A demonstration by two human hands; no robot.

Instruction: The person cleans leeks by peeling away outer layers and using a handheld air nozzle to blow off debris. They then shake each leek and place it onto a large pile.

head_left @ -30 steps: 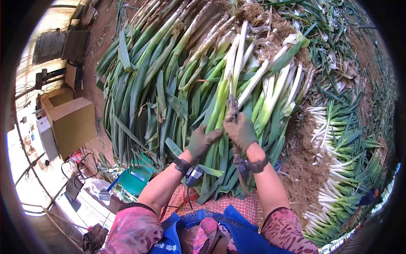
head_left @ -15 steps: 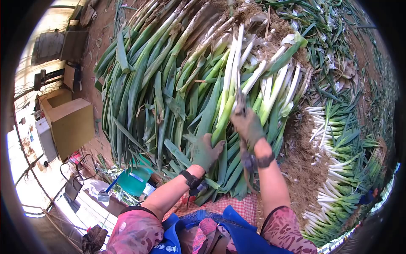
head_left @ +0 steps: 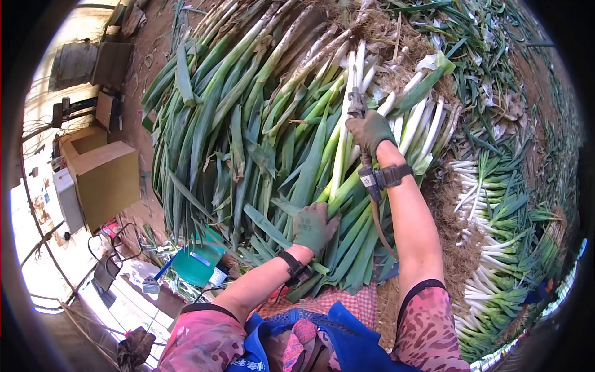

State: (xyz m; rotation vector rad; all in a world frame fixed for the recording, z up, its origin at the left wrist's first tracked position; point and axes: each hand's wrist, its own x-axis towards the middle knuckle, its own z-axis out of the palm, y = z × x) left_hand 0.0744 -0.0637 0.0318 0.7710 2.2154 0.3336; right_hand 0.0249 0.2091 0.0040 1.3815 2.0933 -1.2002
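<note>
A big heap of leeks (head_left: 248, 111) lies in front of me, green leaves toward me and white stalks and roots away. My left hand (head_left: 315, 227), in a green glove, grips the green part of one leek (head_left: 339, 155) low in the heap. My right hand (head_left: 370, 131), also gloved, is stretched forward along that leek's white stalk. It holds a small dark tool (head_left: 356, 102) against the stalk. A strap with a small device (head_left: 379, 178) sits on the right wrist, with a cord hanging from it.
Trimmed leeks (head_left: 496, 260) lie in rows on the right, beside a strip of roots and husks (head_left: 443, 211). Cardboard boxes (head_left: 102, 180) stand at the left, and a green dustpan-like tray (head_left: 197, 260) lies near my left knee. Bare soil surrounds the heap.
My right hand has moved forward along the leek, from the green part up onto the white stalk. My left hand has slid down and closed on the leek's lower leaves.
</note>
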